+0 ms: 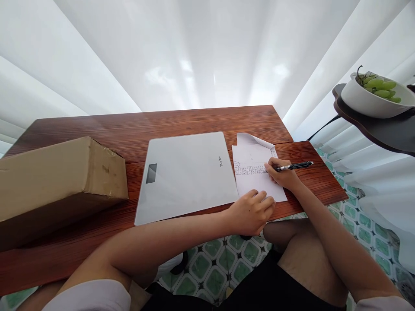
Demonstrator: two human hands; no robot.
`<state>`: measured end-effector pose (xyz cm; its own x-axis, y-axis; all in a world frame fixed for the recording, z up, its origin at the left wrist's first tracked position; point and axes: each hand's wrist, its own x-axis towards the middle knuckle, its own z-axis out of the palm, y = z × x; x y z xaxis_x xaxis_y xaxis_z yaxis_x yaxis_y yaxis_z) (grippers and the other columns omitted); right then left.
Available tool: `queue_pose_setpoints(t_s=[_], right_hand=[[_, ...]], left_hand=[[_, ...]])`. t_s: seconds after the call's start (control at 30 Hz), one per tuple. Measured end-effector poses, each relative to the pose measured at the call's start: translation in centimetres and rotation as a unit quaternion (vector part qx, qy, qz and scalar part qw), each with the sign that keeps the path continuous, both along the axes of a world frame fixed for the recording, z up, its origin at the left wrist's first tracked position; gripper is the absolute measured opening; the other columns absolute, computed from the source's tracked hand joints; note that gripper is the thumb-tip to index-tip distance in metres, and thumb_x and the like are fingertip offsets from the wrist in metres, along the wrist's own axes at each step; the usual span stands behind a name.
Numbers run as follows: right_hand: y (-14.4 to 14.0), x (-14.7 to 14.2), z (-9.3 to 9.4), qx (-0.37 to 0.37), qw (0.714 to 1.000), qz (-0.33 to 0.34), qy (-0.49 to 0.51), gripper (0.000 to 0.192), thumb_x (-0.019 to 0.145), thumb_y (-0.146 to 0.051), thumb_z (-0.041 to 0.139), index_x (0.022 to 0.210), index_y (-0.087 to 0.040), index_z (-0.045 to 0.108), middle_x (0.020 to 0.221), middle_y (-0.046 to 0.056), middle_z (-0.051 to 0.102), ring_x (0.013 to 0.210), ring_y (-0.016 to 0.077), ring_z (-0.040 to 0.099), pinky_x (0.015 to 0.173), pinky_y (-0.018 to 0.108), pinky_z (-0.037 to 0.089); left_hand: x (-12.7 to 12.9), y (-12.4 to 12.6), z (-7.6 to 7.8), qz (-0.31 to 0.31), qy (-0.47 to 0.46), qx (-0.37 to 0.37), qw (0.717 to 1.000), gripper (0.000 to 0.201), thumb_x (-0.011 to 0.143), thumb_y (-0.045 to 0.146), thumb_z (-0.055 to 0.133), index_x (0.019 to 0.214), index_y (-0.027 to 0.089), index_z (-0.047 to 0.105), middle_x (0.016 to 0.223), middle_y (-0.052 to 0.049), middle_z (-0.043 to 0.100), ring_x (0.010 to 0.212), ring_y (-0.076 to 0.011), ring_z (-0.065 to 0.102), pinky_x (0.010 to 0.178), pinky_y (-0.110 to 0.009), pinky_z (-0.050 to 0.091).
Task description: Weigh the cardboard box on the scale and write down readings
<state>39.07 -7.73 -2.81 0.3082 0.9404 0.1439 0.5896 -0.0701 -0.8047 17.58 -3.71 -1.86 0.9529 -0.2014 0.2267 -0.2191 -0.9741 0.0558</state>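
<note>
Right hand [282, 174] grips a black ballpoint pen [296, 165], tip on a white printed paper sheet [256, 172] w/ its top corner curled, lying at the right end of the reddish-brown wooden table [194, 121]. Left hand [251, 211] rests loosely curled, fingers pressing the sheet's near edge, holding nothing. Just left of the sheet: flat white glass scale [186, 175]. Far left: long brown cardboard box [58, 181]. White bowl [372, 101] on a side shelf holds prob. green grapes.
</note>
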Motion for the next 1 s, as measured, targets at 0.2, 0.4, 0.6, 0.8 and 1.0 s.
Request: queue_pose_setpoints(t_s=[0.2, 0.4, 0.6, 0.8, 1.0], right_hand=[[0.24, -0.12, 0.11, 0.004, 1.000, -0.007, -0.002, 0.039, 0.094, -0.038, 0.056, 0.062, -0.024, 0.040, 0.044, -0.004, 0.051, 0.037, 0.0134, 0.047, 0.042, 0.029, 0.039], [0.23, 0.07, -0.11, 0.003, 1.000, 0.001, -0.002, 0.038, 0.094, -0.036, 0.056, 0.061, -0.024, 0.041, 0.044, -0.005, 0.051, 0.038, 0.0128, 0.047, 0.044, 0.028, 0.040], [0.09, 0.14, -0.07, 0.006, 1.000, 0.002, 0.007, 0.038, 0.096, -0.037, 0.053, 0.063, -0.024, 0.041, 0.046, -0.005, 0.053, 0.037, 0.0129, 0.047, 0.042, 0.028, 0.040], [0.16, 0.09, -0.09, 0.007, 1.000, -0.002, -0.003, 0.038, 0.095, -0.036, 0.055, 0.062, -0.024, 0.039, 0.045, -0.005, 0.051, 0.038, 0.0125, 0.046, 0.044, 0.028, 0.040], [0.31, 0.11, -0.01, 0.005, 1.000, -0.001, 0.003, 0.038, 0.093, -0.032, 0.055, 0.060, -0.023, 0.040, 0.043, -0.005, 0.051, 0.037, 0.0123, 0.047, 0.044, 0.027, 0.039]], left_hand=[[0.06, -0.05, 0.15, 0.001, 0.004, 0.004, 1.000, 0.037, 0.093, 0.024, 0.048, 0.123, 0.003, 0.057, 0.114, -0.015, 0.058, 0.100, -0.0283, 0.051, 0.080, -0.042, 0.045], [0.10, -0.08, 0.07, 0.003, 0.011, -0.003, 1.000, 0.041, 0.093, 0.023, 0.049, 0.127, 0.002, 0.055, 0.117, -0.016, 0.058, 0.104, -0.0290, 0.052, 0.082, -0.041, 0.046], [0.07, -0.07, 0.10, 0.002, 0.009, -0.005, 1.000, 0.043, 0.093, 0.022, 0.047, 0.129, 0.001, 0.054, 0.116, -0.016, 0.058, 0.103, -0.0284, 0.052, 0.083, -0.041, 0.046], [0.09, -0.06, 0.12, 0.000, 0.015, -0.001, 1.000, 0.037, 0.093, 0.023, 0.047, 0.123, 0.003, 0.057, 0.116, -0.016, 0.058, 0.103, -0.0289, 0.052, 0.082, -0.041, 0.046], [0.11, -0.08, 0.04, 0.001, 0.007, -0.001, 1.000, 0.038, 0.093, 0.022, 0.048, 0.124, 0.003, 0.057, 0.114, -0.016, 0.058, 0.101, -0.0287, 0.052, 0.081, -0.041, 0.045]])
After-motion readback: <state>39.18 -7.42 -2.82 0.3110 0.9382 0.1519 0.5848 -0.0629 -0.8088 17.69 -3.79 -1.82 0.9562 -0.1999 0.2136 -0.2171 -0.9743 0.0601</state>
